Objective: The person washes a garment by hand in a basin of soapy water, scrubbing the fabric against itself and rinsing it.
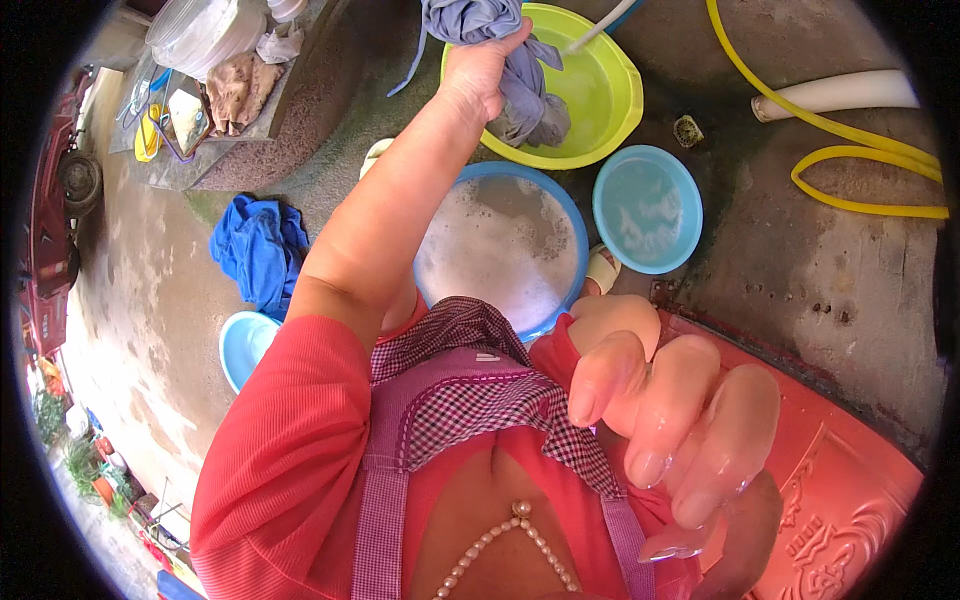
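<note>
My left hand (480,71) reaches far forward and grips a wet grey-blue garment (529,101). Part of the cloth is bunched above the fist, and its lower end hangs over the near-left rim of a yellow-green tub (628,120). Cloudy water fills that tub. Close to the camera, my right hand (675,427) is raised, wet, with loosely curled fingers and nothing visible in it. Between the two hands stands a large blue basin (579,232) of sudsy water (495,247). A smaller light-blue basin (694,184) with soapy water sits to its right.
A white hose (611,22) runs into the tub. Yellow hose (832,131) and a white pipe (840,94) lie at right. Blue cloth (259,247) and another basin (244,349) lie left. A stone slab (259,124) holds containers and brown cloth. A red embossed panel (847,480) borders the right.
</note>
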`<state>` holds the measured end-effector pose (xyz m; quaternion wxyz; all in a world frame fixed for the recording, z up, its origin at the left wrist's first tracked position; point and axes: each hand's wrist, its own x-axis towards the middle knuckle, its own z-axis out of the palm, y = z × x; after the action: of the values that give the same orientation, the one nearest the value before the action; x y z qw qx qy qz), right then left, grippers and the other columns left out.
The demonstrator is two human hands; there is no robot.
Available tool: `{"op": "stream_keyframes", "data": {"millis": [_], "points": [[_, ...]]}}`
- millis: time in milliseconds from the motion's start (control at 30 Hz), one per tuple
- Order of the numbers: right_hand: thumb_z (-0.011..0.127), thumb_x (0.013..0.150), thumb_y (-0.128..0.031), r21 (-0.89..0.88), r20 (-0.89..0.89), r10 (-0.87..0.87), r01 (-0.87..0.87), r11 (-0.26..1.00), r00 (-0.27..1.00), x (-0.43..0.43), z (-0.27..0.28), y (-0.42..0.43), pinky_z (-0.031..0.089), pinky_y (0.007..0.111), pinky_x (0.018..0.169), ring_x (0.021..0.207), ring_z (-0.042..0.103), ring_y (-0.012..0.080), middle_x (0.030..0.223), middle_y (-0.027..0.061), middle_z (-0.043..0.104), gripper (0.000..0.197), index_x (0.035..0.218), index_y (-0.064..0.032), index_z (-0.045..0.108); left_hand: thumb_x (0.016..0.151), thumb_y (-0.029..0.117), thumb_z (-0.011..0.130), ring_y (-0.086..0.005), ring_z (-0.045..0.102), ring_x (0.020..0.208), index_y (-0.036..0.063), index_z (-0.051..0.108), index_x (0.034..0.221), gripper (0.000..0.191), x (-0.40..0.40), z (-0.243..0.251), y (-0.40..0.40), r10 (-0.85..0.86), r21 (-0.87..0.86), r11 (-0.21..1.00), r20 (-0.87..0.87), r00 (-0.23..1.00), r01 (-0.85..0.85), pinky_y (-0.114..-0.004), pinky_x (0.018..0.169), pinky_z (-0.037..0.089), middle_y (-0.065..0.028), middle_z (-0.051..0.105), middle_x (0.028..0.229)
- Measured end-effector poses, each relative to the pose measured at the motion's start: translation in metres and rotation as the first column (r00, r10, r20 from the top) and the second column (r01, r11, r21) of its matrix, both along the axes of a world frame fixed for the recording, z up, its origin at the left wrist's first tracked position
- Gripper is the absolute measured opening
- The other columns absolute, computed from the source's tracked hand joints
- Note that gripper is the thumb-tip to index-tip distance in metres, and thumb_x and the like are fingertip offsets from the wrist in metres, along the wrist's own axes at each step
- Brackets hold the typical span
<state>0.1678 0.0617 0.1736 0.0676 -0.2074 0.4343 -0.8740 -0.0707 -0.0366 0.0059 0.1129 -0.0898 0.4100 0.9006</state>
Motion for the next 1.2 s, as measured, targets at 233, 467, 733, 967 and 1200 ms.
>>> {"op": "stream_keyframes", "data": {"millis": [233, 467, 733, 967, 1200], "points": [[0.072, 0.064, -0.013, -0.032, -0.321, -0.051, 0.043, 0.999, 0.946, -0.011, -0.002, -0.005, 0.036, 0.038, 0.077, 0.092, 0.044, 0.0137, 0.097, -0.0076, 0.043, 0.022, 0.077, -0.0253, 0.058, 0.077, 0.007, 0.067, -0.0205, 0.059, 0.08, 0.0103, 0.054, 0.104, 0.03, 0.003, 0.004, 0.006, 0.029, 0.074, 0.997, -0.018, 0.999, -0.028, -0.035, 0.071, 0.049, -0.0038, 0.059, 0.091], [0.06, 0.076, -0.012, 0.133, -0.112, -0.024, 0.039, 0.99, 0.993, -0.054, -0.066, 0.05, 0.04, 0.033, 0.073, 0.081, 0.049, 0.0153, 0.086, 0.0022, 0.05, 0.021, 0.094, -0.0091, 0.05, 0.079, 0.011, 0.066, -0.0213, 0.06, 0.079, 0.0096, 0.055, 0.104, 0.027, 0.003, 0.009, 0.011, -0.022, 0.083, 0.996, -0.035, 0.999, 0.024, -0.035, 0.068, 0.05, -0.0052, 0.06, 0.091], [0.072, 0.069, -0.014, 0.837, -0.116, -0.465, 0.339, 0.43, 0.878, -0.138, -0.238, 0.048, 0.034, 0.035, 0.098, 0.125, 0.031, 0.0259, 0.132, 0.0147, 0.032, 0.082, 0.134, 0.0021, 0.025, 0.074, 0.016, 0.071, -0.0203, 0.06, 0.082, 0.0025, 0.057, 0.102, 0.033, 0.018, 0.029, 0.009, -0.377, 0.247, 0.893, -0.048, 0.925, 0.377, -0.035, 0.075, 0.049, -0.0095, 0.063, 0.091], [0.068, 0.076, -0.009, 0.509, 0.253, -0.307, 0.144, 0.849, 0.917, -0.146, -0.222, 0.057, 0.036, 0.032, 0.094, 0.111, 0.046, 0.0179, 0.122, 0.0074, 0.047, 0.061, 0.128, -0.0045, 0.037, 0.076, 0.024, 0.071, -0.0207, 0.06, 0.089, -0.0062, 0.056, 0.103, 0.044, 0.01, 0.029, 0.0, -0.511, -0.098, 0.859, -0.132, 0.849, 0.502, -0.034, 0.082, 0.049, -0.0139, 0.062, 0.097], [0.065, 0.078, -0.014, 0.736, 0.249, -0.303, 0.023, 0.677, 0.92, -0.141, -0.227, 0.071, 0.042, 0.032, 0.087, 0.099, 0.054, 0.0165, 0.105, 0.0062, 0.059, 0.042, 0.116, -0.0041, 0.052, 0.061, 0.025, 0.081, -0.017, 0.059, 0.09, -0.0066, 0.061, 0.098, 0.052, 0.005, 0.03, 0.0, -0.82, -0.717, 0.446, -0.087, 0.566, 0.536, -0.028, 0.077, 0.048, -0.0123, 0.063, 0.097]]}}
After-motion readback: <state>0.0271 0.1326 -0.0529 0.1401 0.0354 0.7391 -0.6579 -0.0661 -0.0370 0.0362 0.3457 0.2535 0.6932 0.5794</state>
